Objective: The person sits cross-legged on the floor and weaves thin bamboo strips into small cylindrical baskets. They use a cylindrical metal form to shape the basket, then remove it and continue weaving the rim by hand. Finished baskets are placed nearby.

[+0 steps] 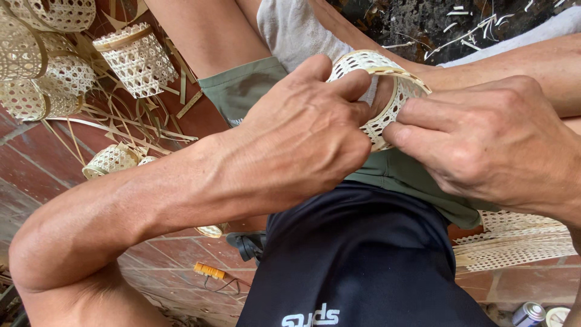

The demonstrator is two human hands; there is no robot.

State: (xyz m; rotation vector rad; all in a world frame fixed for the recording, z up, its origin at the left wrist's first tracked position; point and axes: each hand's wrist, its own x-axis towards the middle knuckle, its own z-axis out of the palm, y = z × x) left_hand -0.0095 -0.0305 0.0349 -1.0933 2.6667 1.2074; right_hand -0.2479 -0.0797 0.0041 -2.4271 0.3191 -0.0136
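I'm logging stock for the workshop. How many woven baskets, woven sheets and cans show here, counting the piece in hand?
Woven baskets: 7, counting the ring held by both hands, the pile and the floor ones.
Woven sheets: 1
Cans: 1
Total: 9

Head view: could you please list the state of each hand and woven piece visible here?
Left hand: closed on the pale woven bamboo ring, thumb over its rim.
Right hand: pinching the ring's side with its fingertips.
Pale woven bamboo ring: held up between both hands over the lap, open side showing.
Pale woven bamboo baskets: lying on the red tiled floor, untouched.
Flat woven bamboo mat: lying flat on the floor.
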